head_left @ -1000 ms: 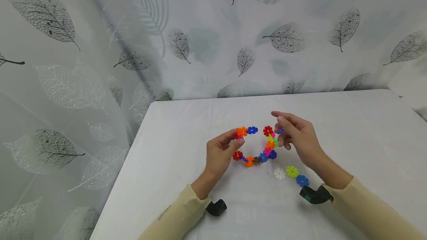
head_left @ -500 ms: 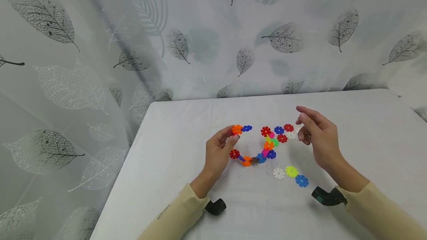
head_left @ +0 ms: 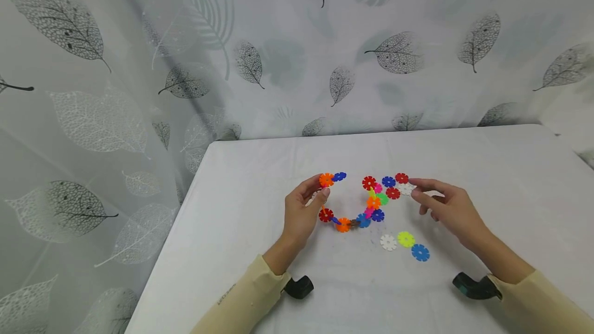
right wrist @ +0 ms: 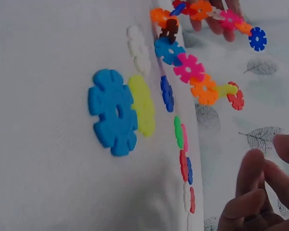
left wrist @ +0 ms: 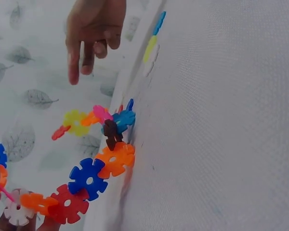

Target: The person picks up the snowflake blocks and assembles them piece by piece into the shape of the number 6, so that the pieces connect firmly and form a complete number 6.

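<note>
My left hand (head_left: 299,215) pinches one side of a curved chain of interlocking plastic snowflake discs. The chain's orange disc (left wrist: 116,159), brown disc (left wrist: 111,134) and red disc (left wrist: 69,204) show in the left wrist view. One chain end, a blue disc (head_left: 340,176), sticks out past my left fingertips; a red disc (head_left: 369,183) is at the other end. My right hand (head_left: 447,210) reaches in from the right, thumb and index finger apart, overlapping a loose white disc (head_left: 406,189) in the head view. The right wrist view shows nothing between its fingers (right wrist: 250,178).
On the white table (head_left: 260,179), loose red (head_left: 401,178), blue (head_left: 388,182) and green (head_left: 382,199) discs lie behind and right of the chain. Nearer me lie a white disc (head_left: 388,242), a yellow disc (head_left: 406,239) and a light blue disc (head_left: 421,252). A leaf-print curtain (head_left: 287,66) hangs behind.
My right hand has moved right, away from the chain's red end, and then lowered beside the loose white disc. The left hand has shifted slightly left with the chain.
</note>
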The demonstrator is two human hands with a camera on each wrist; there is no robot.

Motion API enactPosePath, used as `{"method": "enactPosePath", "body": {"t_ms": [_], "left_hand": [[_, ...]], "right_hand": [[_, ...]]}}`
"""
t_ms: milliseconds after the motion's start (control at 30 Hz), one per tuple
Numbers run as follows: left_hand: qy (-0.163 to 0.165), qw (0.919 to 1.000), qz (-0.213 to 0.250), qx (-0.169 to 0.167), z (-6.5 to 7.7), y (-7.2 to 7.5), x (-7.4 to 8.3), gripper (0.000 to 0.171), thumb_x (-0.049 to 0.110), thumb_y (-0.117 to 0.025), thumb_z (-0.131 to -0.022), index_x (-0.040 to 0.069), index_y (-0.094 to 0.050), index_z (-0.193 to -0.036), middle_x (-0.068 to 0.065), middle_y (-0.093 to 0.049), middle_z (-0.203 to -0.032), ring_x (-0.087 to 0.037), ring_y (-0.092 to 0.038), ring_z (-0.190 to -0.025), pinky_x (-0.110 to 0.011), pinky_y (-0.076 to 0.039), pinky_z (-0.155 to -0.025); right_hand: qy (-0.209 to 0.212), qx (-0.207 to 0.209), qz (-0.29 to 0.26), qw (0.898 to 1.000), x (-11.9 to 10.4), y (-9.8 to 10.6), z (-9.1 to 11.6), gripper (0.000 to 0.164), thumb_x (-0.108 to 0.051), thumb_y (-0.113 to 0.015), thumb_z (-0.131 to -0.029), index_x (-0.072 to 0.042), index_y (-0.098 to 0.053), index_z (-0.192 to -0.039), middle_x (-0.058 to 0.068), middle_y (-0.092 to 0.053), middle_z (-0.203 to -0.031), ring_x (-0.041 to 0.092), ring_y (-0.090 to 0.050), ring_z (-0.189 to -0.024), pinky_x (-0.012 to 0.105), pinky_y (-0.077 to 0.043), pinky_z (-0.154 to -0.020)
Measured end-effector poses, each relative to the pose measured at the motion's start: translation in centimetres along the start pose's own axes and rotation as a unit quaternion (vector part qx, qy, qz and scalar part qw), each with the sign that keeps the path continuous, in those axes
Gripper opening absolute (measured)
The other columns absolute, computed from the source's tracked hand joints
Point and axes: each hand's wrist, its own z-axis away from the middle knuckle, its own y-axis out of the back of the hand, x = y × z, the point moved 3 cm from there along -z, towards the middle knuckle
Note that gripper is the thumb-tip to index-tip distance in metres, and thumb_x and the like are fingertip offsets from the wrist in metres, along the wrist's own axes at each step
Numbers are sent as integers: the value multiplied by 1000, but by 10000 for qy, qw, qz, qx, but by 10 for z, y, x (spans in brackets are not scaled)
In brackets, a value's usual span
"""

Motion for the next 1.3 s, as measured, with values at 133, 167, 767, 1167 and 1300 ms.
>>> {"method": "enactPosePath", "body": {"t_ms": [133,167,767,1167,1300], "left_hand": [[35,10000,-87,31,-1,0,0,39,17,-70,-98,16,-64,-137,2,-67,-125,-17,-58,-121,-36,-48,-103],[45,10000,-82,28,-1,1,0,40,17,-70,-98,16,-64,-137,2,-67,-125,-17,-58,-121,-35,-49,-102],[60,9998,-153,-85,3,2,3,40,22,-74,-95,10,-67,-133,1,-69,-123,-19,-59,-118,-32,-55,-92],[-119,9995,-196,-220,2,2,4,37,21,-75,-94,12,-70,-130,1,-70,-120,-19,-59,-116,-31,-56,-87],[-174,9994,-192,-243,3,2,5,37,22,-75,-94,11,-70,-129,1,-70,-119,-19,-59,-115,-31,-55,-87]], "right_hand": [[140,-780,703,9944,4,-4,2,48,-35,-71,-96,-7,-65,-134,14,-67,-110,23,-64,-81,28,-52,-59],[205,-965,831,9916,5,-5,3,46,-33,-74,-94,-7,-67,-131,11,-68,-109,22,-64,-82,28,-52,-59],[348,-1929,1659,9665,10,-16,7,35,-28,-91,-74,-14,-75,-103,-4,-66,-92,18,-56,-77,26,-51,-60],[429,-2236,1494,9622,4,-19,5,27,-21,-89,-77,-14,-70,-95,-2,-62,-86,18,-57,-75,26,-53,-62],[519,-2292,1264,9637,2,-20,6,24,-22,-87,-80,-14,-69,-95,-2,-62,-85,18,-57,-75,26,-53,-63]]}}
